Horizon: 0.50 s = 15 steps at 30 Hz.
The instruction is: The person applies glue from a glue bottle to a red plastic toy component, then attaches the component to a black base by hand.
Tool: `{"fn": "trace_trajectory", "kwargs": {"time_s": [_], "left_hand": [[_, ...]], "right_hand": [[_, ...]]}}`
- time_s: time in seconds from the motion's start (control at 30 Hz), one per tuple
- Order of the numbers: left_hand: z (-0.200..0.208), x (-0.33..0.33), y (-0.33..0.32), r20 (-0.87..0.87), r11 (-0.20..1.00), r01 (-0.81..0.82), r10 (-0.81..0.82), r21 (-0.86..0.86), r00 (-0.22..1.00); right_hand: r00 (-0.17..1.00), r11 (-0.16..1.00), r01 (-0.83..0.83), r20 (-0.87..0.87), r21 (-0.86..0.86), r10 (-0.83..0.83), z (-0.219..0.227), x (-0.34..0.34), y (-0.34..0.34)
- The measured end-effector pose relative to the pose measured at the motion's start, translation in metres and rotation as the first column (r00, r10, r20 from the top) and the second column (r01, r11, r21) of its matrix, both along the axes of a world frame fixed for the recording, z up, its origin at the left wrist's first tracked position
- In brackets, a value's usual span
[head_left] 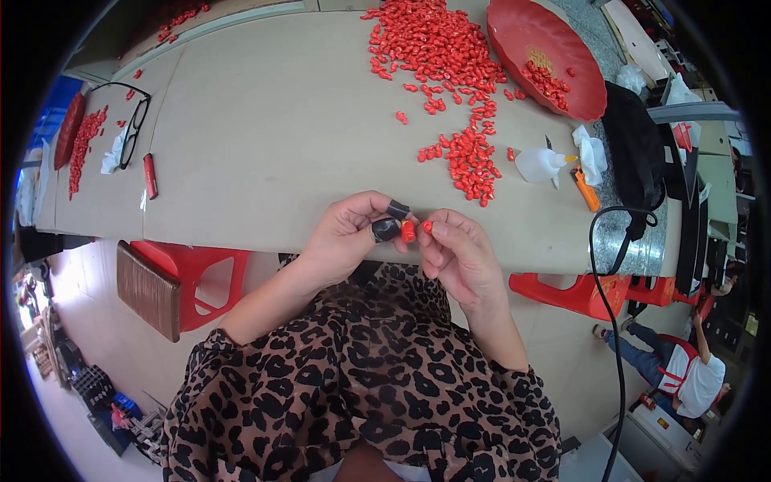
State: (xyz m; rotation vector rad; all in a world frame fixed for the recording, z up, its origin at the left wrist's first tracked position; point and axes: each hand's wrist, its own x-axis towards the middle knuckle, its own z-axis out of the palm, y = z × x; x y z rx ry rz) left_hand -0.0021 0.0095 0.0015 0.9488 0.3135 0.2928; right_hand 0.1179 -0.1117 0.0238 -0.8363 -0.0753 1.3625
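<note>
At the near edge of the table (265,153), just above the person's chest, the left hand (347,233) pinches a small red piece (408,231) between black-capped thumb and forefinger (385,230), the other fingers curled loosely. The right hand (458,249) sits just beside it, its fingertips pressed together on a second red piece (427,227); the two pieces are nearly touching, the left one standing roughly upright, and they face each other across the narrow gap between the hands. Beyond the right hand a trail of loose red pieces (470,161) runs up to a larger heap, with a red bowl (554,36) further off. A white squeeze bottle (540,165) and an orange cutter (586,190) lie near the right. Nothing stands between the hands.
</note>
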Motion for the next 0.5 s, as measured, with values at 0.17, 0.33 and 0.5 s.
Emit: {"fn": "trace_trajectory", "kwargs": {"time_s": [0.17,0.33,0.5], "left_hand": [[0.0009,-0.0001,0.0007,0.022,0.999,0.008,-0.008,-0.031,1.000],[-0.0003,-0.0006,0.0002,0.014,0.999,0.006,-0.005,-0.043,1.000],[0.0006,-0.0010,-0.0001,0.018,0.999,0.008,-0.008,-0.039,1.000]], "right_hand": [[1.000,1.000,-0.005,-0.028,-0.002,0.005,0.0000,0.0013,-0.0001],[1.000,1.000,0.019,0.019,-0.007,-0.019,0.0003,-0.0022,-0.0003],[0.992,0.997,0.073,0.101,-0.033,-0.070,0.0018,-0.0079,0.0023]]}}
